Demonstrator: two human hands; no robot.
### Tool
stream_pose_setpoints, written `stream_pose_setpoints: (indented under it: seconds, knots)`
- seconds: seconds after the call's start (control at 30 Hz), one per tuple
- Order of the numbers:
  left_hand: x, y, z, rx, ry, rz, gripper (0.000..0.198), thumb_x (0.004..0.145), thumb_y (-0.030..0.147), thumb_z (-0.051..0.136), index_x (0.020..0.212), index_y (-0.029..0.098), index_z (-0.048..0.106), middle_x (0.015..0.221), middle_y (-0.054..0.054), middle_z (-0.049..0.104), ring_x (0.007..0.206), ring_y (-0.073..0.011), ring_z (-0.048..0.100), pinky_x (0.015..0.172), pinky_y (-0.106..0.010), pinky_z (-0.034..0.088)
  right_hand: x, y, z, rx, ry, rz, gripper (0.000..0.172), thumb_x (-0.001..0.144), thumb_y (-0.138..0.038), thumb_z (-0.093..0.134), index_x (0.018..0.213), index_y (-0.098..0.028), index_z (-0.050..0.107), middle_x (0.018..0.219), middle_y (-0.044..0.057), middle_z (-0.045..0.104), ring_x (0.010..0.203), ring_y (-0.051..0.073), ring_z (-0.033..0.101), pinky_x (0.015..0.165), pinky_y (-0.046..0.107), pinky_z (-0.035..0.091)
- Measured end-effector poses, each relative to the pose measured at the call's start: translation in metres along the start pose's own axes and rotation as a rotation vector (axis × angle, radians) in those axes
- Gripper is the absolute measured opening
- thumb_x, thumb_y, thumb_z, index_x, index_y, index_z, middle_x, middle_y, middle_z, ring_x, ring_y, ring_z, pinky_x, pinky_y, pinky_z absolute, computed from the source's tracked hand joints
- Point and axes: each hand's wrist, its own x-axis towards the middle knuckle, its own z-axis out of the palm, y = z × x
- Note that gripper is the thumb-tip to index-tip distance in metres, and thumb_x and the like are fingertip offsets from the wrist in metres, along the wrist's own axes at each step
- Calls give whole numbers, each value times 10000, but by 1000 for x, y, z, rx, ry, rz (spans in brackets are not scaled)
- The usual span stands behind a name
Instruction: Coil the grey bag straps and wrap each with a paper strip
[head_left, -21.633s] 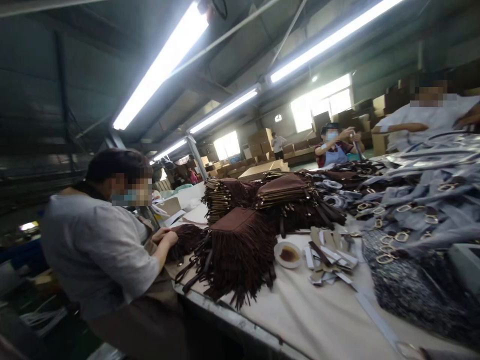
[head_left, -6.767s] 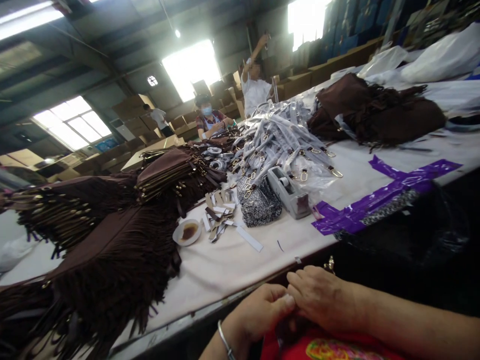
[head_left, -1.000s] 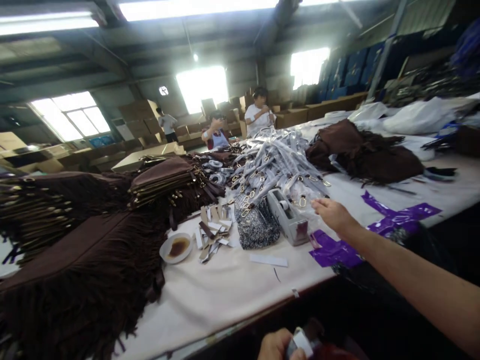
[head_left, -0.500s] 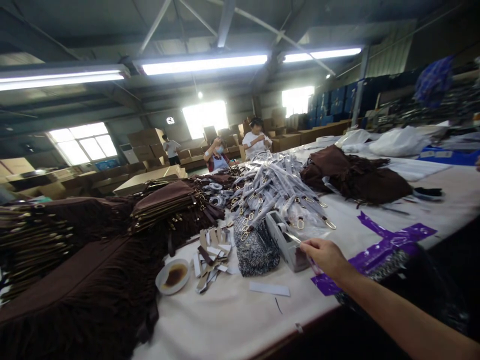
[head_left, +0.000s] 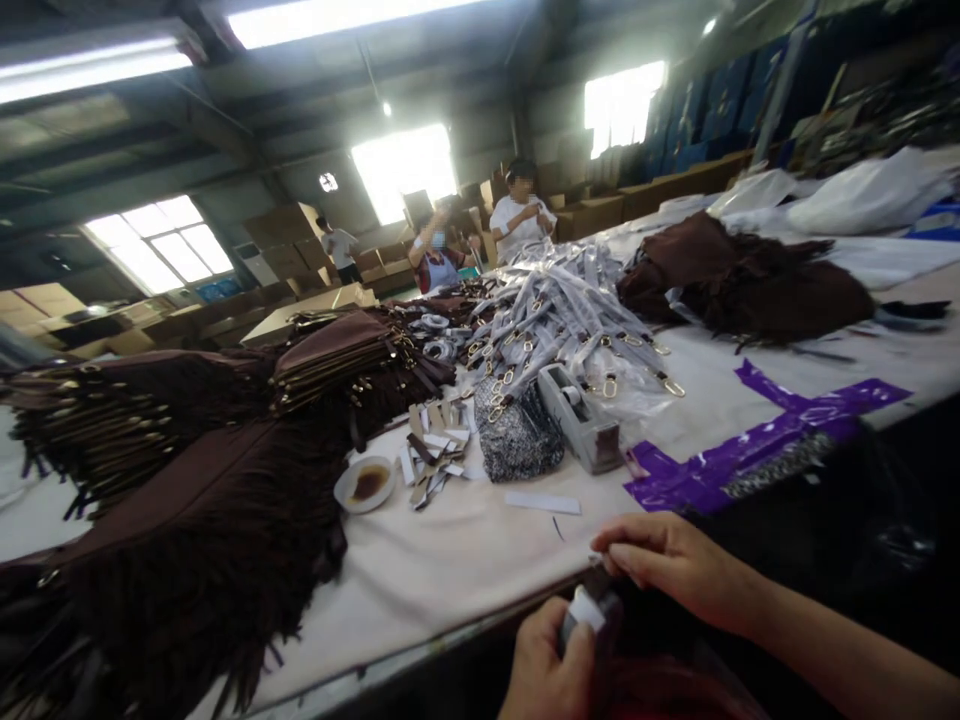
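Observation:
At the table's front edge my left hand (head_left: pixel 551 660) is closed around a small grey bundle (head_left: pixel 586 608) with a white band, its exact kind unclear. Just above it, the fingertips of my right hand (head_left: pixel 675 565) pinch a small pale piece of tape (head_left: pixel 595 557), partly hidden by the fingers. A grey tape dispenser (head_left: pixel 581 420) stands farther back on the table, beside a speckled black-and-white cloth pouch (head_left: pixel 517 430). A flat white strip (head_left: pixel 543 502) lies in front of the pouch.
Brown fringed bags (head_left: pixel 187 500) are stacked at left. Plastic-wrapped straps with gold clasps (head_left: pixel 555 300) pile up mid-table, near a dish of brown liquid (head_left: pixel 366 483) and card strips (head_left: pixel 435 450). Purple tape (head_left: pixel 750 450) lines the right edge. People (head_left: pixel 521 215) work beyond.
My right hand has left the dispenser, where it was pulling tape, and come down toward me. My left hand has come into view with the grey bundle. The view has tilted downward.

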Motion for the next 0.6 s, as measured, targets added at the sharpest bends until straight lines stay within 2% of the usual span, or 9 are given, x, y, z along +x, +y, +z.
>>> stream_pose_setpoints:
  seconds: [0.03, 0.1, 0.2, 0.3, 0.5, 0.6]
  knots:
    - [1, 2, 3, -25, 19, 36, 455, 936, 579, 551, 887, 149, 689, 786, -43, 638, 769, -202, 558, 693, -310, 428, -10, -1, 9, 13, -53, 8, 297, 847, -428, 652, 854, -154, 765, 729, 23, 694, 620, 137, 527, 600, 262, 411]
    - [2, 7, 7, -52, 42, 105, 437, 973, 550, 505, 921, 154, 683, 837, -66, 674, 789, -208, 578, 717, -311, 444, -22, 1, 26, 44, -80, 50, 336, 862, -459, 657, 731, -157, 724, 683, 19, 669, 626, 144, 529, 593, 258, 403]
    - [1, 13, 12, -3, 94, 172, 351, 998, 468, 497, 983, 168, 678, 932, -98, 710, 854, -227, 624, 800, -332, 478, -29, 15, 42, 37, 26, 144, 388, 828, -500, 671, 650, -155, 667, 623, 9, 613, 603, 144, 503, 572, 259, 382]
    - [-1, 13, 15, 89, 147, 248, 261, 1005, 373, 485, 999, 178, 658, 1039, -132, 707, 971, -260, 637, 914, -381, 480, -27, 27, 45, 29, 115, 215, 437, 783, -563, 682, 607, -170, 607, 592, 0, 566, 574, 139, 472, 544, 262, 367]
    - [-3, 8, 21, 99, 117, 377, 194, 1007, 260, 461, 1033, 185, 638, 1079, -133, 670, 1017, -258, 625, 971, -421, 493, -24, 35, 45, 83, 137, 336, 543, 659, -695, 731, 572, -189, 553, 514, -39, 471, 480, 99, 374, 452, 244, 279]
    - [-3, 2, 24, 138, 140, 476, 181, 986, 205, 467, 1020, 173, 642, 1044, -136, 654, 1043, -268, 603, 1003, -455, 487, -22, 38, 50, 185, 143, 438, 586, 588, -738, 762, 597, -204, 521, 503, -67, 431, 450, 83, 364, 432, 231, 259]
